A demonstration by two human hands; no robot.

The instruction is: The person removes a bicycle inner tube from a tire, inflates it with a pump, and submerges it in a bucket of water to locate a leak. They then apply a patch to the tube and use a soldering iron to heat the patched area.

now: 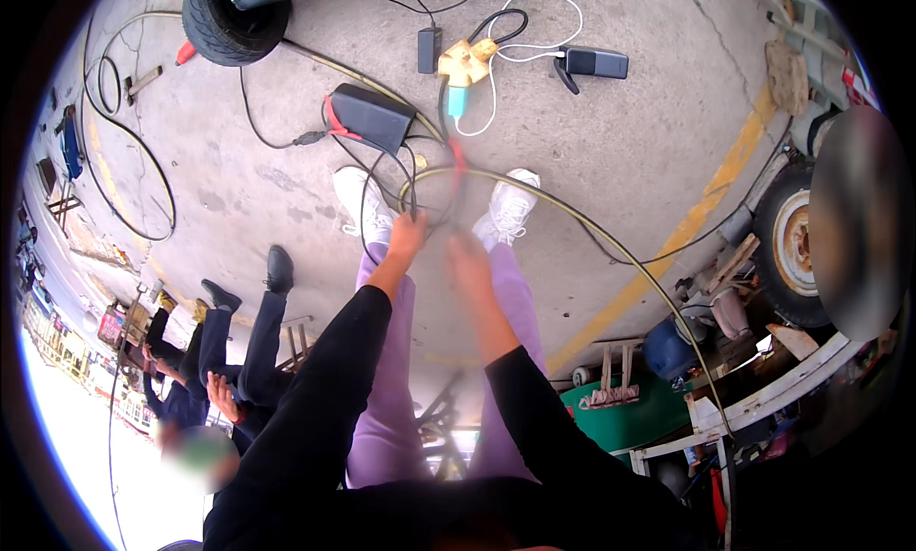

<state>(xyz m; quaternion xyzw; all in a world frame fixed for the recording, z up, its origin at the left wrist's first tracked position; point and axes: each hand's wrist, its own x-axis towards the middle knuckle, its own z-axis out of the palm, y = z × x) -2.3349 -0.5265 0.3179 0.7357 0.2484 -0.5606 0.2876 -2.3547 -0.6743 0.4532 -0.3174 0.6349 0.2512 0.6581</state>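
Note:
My left hand (408, 234) is closed around a loop of thin black cable (413, 184) between my white shoes. Beside it, my right hand (466, 255) is smeared by motion, and I cannot make out its fingers. Above it a red strip (458, 157), also blurred, crosses a yellowish hose (563, 207). Just beyond my left shoe lies a black box-shaped charger (374, 117) with a red strap at its side. Farther off, a yellow multi-socket (468, 62) holds a teal plug (458, 101).
A black adapter (429, 51) and a black handheld device (596, 62) lie by the socket. At the far left stands a vehicle's black wheel (236, 26). People sit at left, one with a visible hand (224, 396). A rusty-rimmed wheel (794, 243) and clutter line the right.

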